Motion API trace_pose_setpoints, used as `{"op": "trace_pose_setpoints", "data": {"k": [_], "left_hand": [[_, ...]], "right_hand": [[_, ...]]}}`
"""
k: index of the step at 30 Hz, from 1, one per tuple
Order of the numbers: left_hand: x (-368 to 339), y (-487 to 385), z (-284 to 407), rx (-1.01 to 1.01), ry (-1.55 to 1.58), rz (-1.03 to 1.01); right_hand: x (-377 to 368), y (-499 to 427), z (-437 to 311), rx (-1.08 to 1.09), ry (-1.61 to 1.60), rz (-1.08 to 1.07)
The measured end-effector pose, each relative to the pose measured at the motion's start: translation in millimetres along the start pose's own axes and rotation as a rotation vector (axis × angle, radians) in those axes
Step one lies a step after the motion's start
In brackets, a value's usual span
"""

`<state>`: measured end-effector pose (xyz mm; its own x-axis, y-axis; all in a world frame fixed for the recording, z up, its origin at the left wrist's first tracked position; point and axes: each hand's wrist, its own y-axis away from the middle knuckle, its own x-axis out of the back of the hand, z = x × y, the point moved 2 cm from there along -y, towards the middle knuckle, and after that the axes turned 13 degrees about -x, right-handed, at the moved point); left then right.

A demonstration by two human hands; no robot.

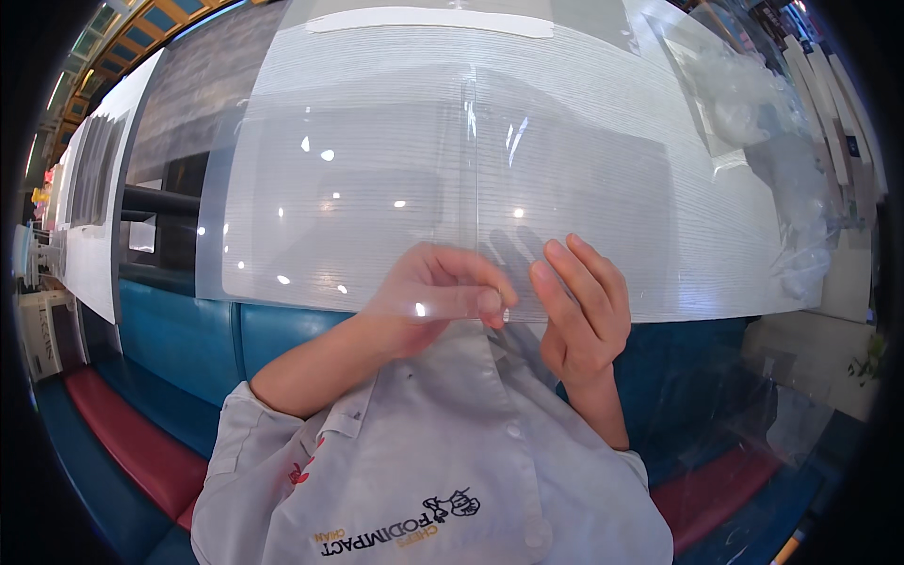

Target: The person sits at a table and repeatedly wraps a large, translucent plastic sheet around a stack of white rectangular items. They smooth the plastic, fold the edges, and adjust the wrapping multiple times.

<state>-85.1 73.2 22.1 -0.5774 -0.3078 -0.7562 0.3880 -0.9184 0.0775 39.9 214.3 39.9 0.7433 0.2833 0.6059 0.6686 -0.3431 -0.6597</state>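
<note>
A large clear plastic sheet (339, 176) lies over the white wood-grain table (713, 240), catching several bright ceiling reflections. A straight edge or fold (471, 176) runs up its middle. My left hand (431, 300) pinches the clear plastic between thumb and forefinger at the near end of this line, close to the table's front edge. Part of the sheet appears to pass over my left wrist. To the right, my right hand (583, 307) is raised with its fingers extended, grasping nothing. Whether its fingertips touch the plastic is unclear.
A white strip (431, 22) lies at the table's far side. Crumpled clear plastic bags (791, 205) sit at the right end. Another white table (99, 261) at left bears a stack of clear sheets (99, 169). Blue bench seating (176, 325) with a red band runs along the near side.
</note>
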Motion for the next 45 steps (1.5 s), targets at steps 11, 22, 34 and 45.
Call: {"op": "trace_pose_setpoints", "data": {"k": [11,22,34,45], "left_hand": [[-5.9,-4.0,-1.9,-0.029,-0.13,0.021],[-13.7,-11.9,-14.3,0.03,-0.169,0.068],[4.9,-1.8,-7.7,-0.081,-0.015,-0.045],[-6.2,-5.7,-6.9,-0.072,0.004,-0.071]], "right_hand": [[-1.1,0.5,-0.2,-0.002,0.001,0.009],[-0.9,3.0,0.1,0.001,-0.066,0.034],[-1.0,5.0,4.2,0.015,-0.086,0.019],[-1.9,5.2,1.5,-0.01,-0.065,0.032]]}}
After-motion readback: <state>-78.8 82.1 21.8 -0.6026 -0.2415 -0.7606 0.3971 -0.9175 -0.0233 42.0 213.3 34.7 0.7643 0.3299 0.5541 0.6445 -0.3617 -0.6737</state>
